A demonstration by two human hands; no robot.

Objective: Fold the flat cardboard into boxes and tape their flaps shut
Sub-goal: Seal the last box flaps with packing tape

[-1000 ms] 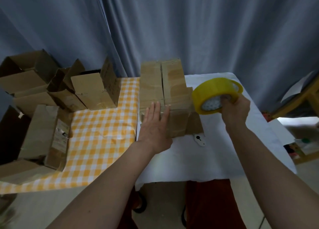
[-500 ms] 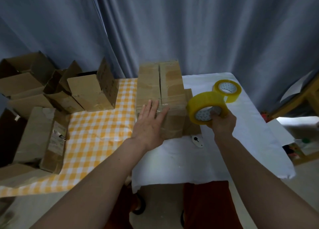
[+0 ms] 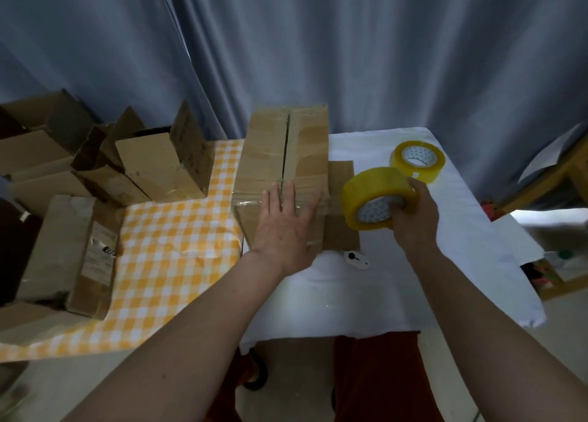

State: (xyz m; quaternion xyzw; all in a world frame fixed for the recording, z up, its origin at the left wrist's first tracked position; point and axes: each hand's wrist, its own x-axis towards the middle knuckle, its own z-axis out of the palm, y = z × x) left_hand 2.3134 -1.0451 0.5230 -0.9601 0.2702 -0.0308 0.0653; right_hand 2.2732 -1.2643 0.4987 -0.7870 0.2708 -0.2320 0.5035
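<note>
A brown cardboard box (image 3: 280, 154) stands in the middle of the table, its two top flaps folded down with a seam between them. My left hand (image 3: 286, 224) presses flat on the box's near edge, fingers straight, over a strip of clear tape. My right hand (image 3: 412, 215) grips a yellow tape roll (image 3: 377, 197) just right of the box, and a band of tape runs from the roll to the box. A side flap (image 3: 342, 205) sticks out to the right behind the roll.
A second yellow tape roll (image 3: 417, 161) lies on the white cloth (image 3: 381, 294) at the back right. Several open cardboard boxes (image 3: 162, 164) crowd the left on the yellow checked cloth (image 3: 165, 256). A small white cutter (image 3: 355, 259) lies near the box. Grey curtains hang behind.
My right hand has brought the tape roll down and left, from above the table to beside the box, uncovering the second roll behind it. My left hand has stayed on the box.
</note>
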